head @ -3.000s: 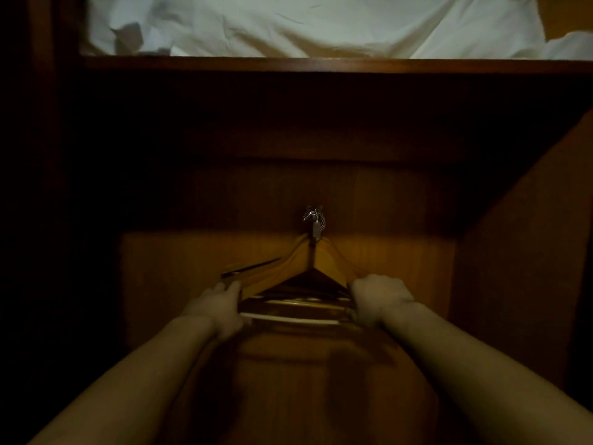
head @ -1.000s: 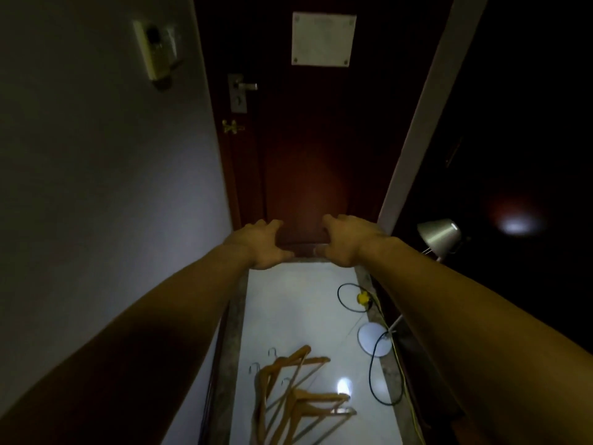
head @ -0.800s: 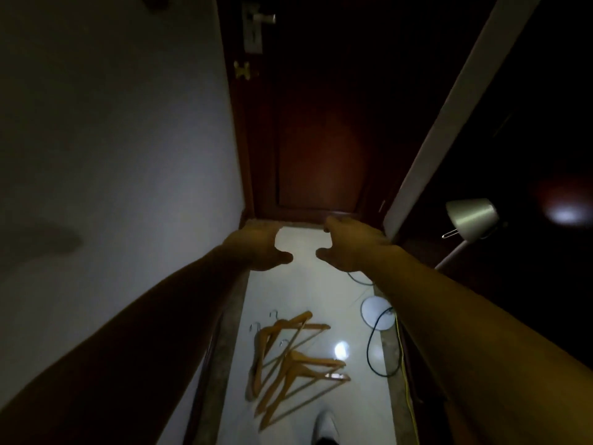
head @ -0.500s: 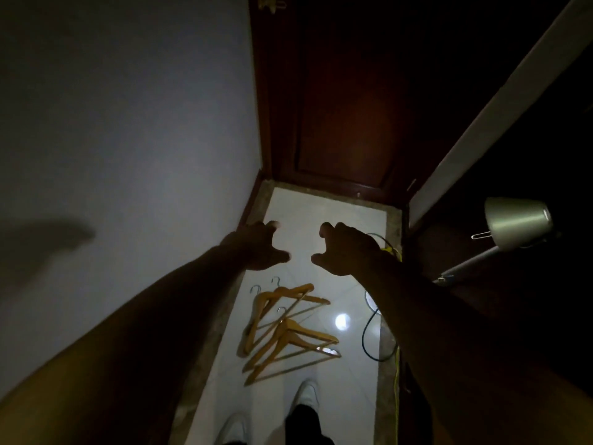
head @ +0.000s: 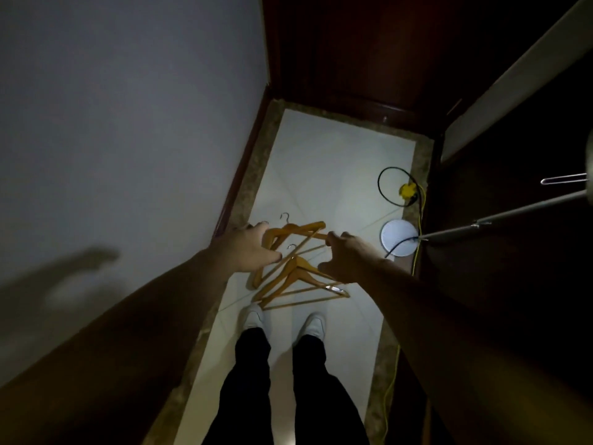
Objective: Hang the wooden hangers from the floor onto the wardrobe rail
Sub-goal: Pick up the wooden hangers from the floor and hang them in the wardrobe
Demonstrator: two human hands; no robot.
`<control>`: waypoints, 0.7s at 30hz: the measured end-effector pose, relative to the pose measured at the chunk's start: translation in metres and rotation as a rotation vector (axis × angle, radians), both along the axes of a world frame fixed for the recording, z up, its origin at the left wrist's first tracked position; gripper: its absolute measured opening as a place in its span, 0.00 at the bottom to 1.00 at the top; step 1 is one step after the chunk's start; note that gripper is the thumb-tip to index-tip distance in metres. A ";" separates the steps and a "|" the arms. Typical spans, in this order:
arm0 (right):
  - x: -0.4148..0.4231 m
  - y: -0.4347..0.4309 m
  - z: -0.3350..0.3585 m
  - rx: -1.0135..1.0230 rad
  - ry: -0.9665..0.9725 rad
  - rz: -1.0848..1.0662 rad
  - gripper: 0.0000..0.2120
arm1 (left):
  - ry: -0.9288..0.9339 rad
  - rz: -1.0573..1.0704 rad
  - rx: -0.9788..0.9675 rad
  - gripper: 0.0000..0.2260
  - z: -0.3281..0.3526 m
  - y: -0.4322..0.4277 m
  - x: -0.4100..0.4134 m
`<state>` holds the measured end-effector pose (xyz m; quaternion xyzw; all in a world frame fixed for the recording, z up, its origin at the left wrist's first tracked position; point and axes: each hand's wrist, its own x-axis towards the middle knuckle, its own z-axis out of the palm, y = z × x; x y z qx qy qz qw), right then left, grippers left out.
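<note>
Several wooden hangers [head: 298, 271] with metal hooks lie in a loose overlapping pile on the pale tiled floor [head: 333, 175], just ahead of my white shoes [head: 253, 316]. My left hand [head: 247, 248] hovers over the pile's left side, fingers spread, holding nothing. Over the right side is my right hand [head: 345, 256], fingers curled apart and empty. Both hands are in the air above the hangers, not touching them. The wardrobe rail is out of view.
A grey wall [head: 128, 139] runs along the left. A dark wooden door [head: 369, 49] closes the far end. On the right are a floor lamp's round white base [head: 399, 237] and slanted pole [head: 500, 223], a black cable with a yellow plug [head: 407, 189], and dark wardrobe space.
My view has tipped down from the door to the floor. Both empty hands have dropped over the hanger pile, and my legs and shoes have come into view.
</note>
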<state>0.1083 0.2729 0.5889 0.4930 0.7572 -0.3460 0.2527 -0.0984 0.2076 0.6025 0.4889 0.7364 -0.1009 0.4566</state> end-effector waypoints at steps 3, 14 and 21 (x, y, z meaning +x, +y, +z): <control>0.004 -0.003 -0.028 -0.057 -0.045 -0.065 0.32 | -0.034 0.011 -0.049 0.37 -0.026 -0.002 -0.003; 0.024 -0.035 -0.227 -0.199 -0.160 -0.118 0.28 | -0.108 0.003 -0.282 0.38 -0.217 -0.027 -0.005; 0.030 -0.047 -0.362 -0.243 -0.187 -0.239 0.28 | -0.139 0.012 -0.380 0.37 -0.354 -0.033 0.004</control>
